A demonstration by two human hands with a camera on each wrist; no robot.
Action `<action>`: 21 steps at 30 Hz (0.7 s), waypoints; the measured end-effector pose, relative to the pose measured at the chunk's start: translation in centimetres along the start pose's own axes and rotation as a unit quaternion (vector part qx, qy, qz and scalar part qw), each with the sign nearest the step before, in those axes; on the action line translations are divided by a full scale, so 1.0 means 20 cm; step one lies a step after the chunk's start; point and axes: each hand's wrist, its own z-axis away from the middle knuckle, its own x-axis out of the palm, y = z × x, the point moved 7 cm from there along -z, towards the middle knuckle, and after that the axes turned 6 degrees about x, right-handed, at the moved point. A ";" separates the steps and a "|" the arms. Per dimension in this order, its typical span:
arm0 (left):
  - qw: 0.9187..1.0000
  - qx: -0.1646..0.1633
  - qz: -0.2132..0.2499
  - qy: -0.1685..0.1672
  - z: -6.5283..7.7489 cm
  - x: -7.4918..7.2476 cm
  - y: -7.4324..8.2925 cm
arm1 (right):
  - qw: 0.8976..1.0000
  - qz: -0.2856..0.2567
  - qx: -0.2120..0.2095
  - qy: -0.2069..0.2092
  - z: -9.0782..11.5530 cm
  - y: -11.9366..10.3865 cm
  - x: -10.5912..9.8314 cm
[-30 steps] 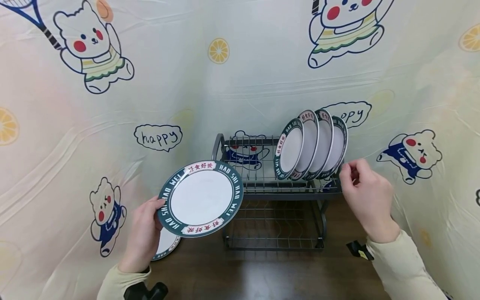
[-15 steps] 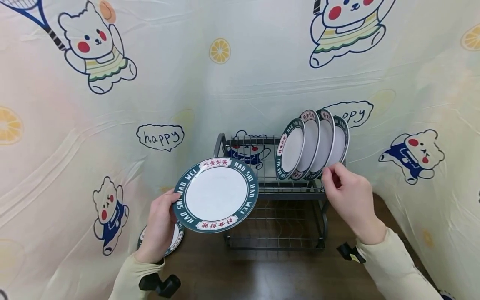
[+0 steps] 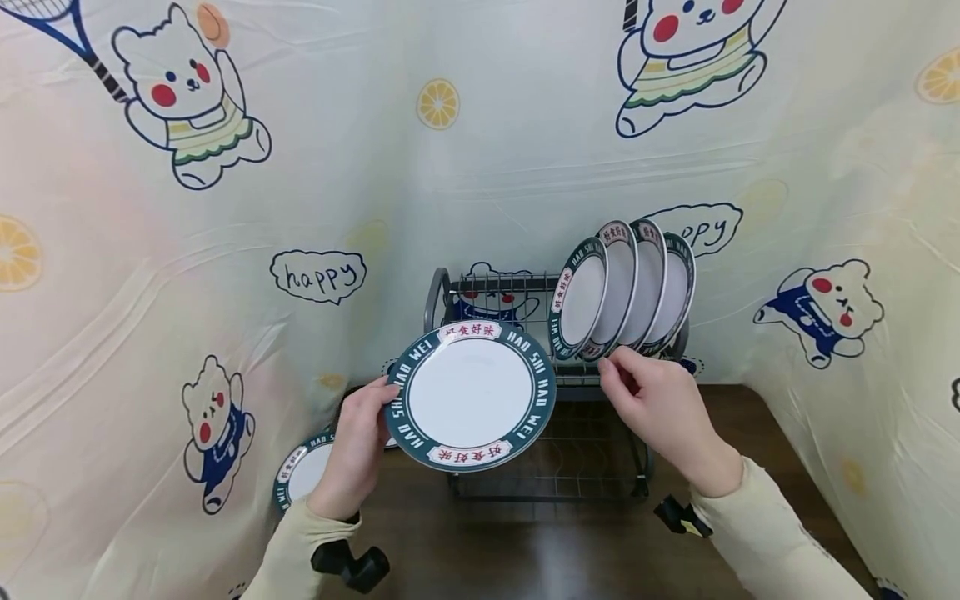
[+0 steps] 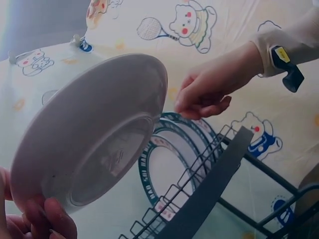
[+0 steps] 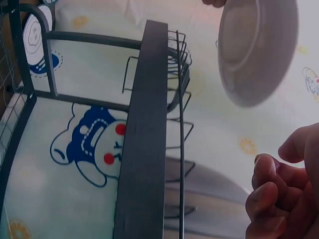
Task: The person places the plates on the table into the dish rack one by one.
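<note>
My left hand [image 3: 352, 450] grips the left rim of a white plate [image 3: 471, 393] with a green lettered border. The plate is held face up and tilted, in front of the dish rack [image 3: 585, 393]. The left wrist view shows its pale underside, with my left fingers [image 4: 57, 216] curled under the edge. To the right of this plate, my right hand [image 3: 667, 408] hovers at the rack's front, fingers loosely curled with nothing in them. In the right wrist view the thumb stands apart from the curled fingers [image 5: 264, 196]. Several matching plates [image 3: 581, 304] stand upright in the rack's upper right.
Another matching plate [image 3: 306, 473] lies at the lower left, partly behind my left wrist. Below the rack's upper tier is a wire shelf [image 3: 555, 467]. A brown tabletop [image 3: 517, 542] lies in front, and a printed cloth [image 3: 480, 158] hangs behind and at the sides.
My left hand has carried the plate rightward, in front of the rack. My right hand has moved left along the rack's front, toward the held plate. The standing plates stay put.
</note>
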 end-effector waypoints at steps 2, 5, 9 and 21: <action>1.000 -0.006 0.004 -0.003 0.00 0.02 -0.01 | 0.999 -0.034 0.015 -0.025 0.00 -0.01 0.02; 1.000 -0.014 0.011 -0.006 0.00 0.05 -0.03 | 0.991 -0.093 0.054 -0.074 0.01 -0.01 0.06; 1.000 -0.015 0.010 -0.009 0.00 0.09 -0.05 | 0.977 -0.139 0.106 -0.124 0.02 0.00 0.11; 0.999 -0.035 -0.001 -0.025 -0.01 0.17 -0.10 | 0.944 -0.212 0.177 -0.180 0.08 0.02 0.17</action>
